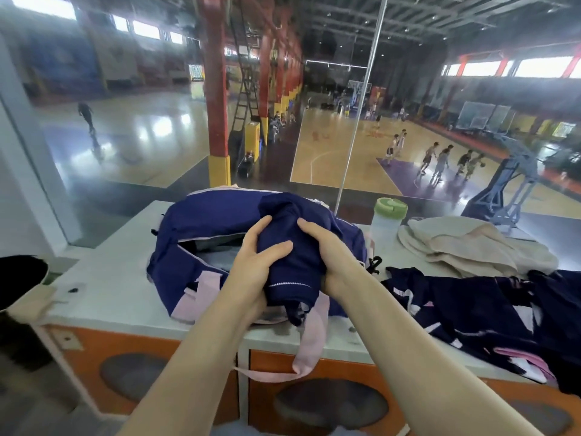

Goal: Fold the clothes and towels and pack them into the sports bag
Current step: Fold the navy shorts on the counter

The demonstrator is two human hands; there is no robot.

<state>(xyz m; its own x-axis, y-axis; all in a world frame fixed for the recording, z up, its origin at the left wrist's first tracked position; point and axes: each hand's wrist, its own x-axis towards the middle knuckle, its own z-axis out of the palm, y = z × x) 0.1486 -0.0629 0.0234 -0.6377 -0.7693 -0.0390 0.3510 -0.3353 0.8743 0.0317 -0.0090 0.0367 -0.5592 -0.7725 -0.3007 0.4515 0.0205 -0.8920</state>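
A navy sports bag (201, 225) with pale pink straps lies on the white counter top (116, 287), its zip gaping on a grey inside. Just above the bag's near side I hold a folded navy garment (294, 272) between both hands. My left hand (256, 262) grips its left side with the thumb across the front. My right hand (327, 256) grips its right side. A beige towel (465, 247) lies crumpled at the back right. More navy and pink clothes (471, 313) sprawl over the counter's right end.
A clear bottle with a green lid (385, 225) stands between the bag and the towel. A glass pane rises right behind the counter, with a basketball hall below. A pink strap (309, 347) hangs over the counter's front edge above orange cabinet fronts.
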